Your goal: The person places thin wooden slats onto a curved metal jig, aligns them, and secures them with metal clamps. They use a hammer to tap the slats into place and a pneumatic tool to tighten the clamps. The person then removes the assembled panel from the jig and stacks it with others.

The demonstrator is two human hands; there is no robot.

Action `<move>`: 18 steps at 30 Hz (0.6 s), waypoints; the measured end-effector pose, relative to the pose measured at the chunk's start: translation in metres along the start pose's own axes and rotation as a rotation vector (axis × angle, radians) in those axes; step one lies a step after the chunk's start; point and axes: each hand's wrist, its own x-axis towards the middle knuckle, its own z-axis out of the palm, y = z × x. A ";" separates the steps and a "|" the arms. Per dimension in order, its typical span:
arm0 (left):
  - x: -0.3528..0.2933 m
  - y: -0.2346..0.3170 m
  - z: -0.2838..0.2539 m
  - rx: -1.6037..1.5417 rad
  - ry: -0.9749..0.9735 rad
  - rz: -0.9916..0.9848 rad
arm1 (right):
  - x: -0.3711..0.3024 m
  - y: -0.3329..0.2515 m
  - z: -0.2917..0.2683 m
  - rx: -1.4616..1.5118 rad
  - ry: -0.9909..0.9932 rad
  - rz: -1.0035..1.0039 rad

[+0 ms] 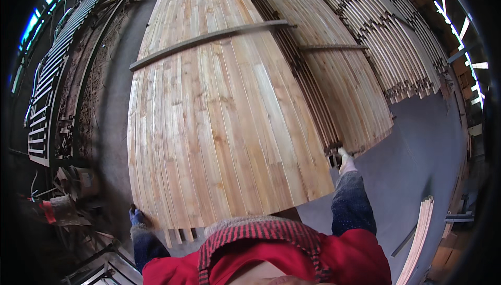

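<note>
In front of me lies a long, broad panel of pale, knotty wood boards (209,144), set side by side on a stack. My left hand (137,216), in a blue-grey glove, holds the panel's near left corner, with its fingers bent at the edge. My right hand (346,161), in a whitish glove, reaches past the near right corner to the gap between two stacks. Its fingers are curled beside dark batten ends (334,149); what they hold is hidden. A grey wooden batten (209,43) lies crosswise over the panel further away.
A second stack of boards (347,97) stands close on the right, with layered strips (402,50) beyond it. Bundled wood strips (419,240) stand at the lower right on the grey floor (417,149). Metal racking (44,102) runs along the left.
</note>
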 end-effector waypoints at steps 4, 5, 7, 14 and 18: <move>-0.002 0.002 -0.030 0.059 0.054 0.076 | -0.007 0.017 -0.021 0.097 -0.128 -0.122; -0.011 -0.004 -0.016 -0.022 0.079 0.082 | -0.014 0.012 -0.025 0.125 -0.157 -0.173; -0.026 -0.014 -0.012 -0.032 0.067 0.118 | -0.076 -0.009 -0.033 0.039 -0.142 -0.233; -0.048 0.018 -0.028 0.293 0.045 0.314 | -0.045 0.005 -0.064 0.149 -0.135 -0.265; -0.048 -0.012 -0.040 0.225 0.126 0.247 | -0.013 0.020 -0.094 0.038 -0.112 -0.150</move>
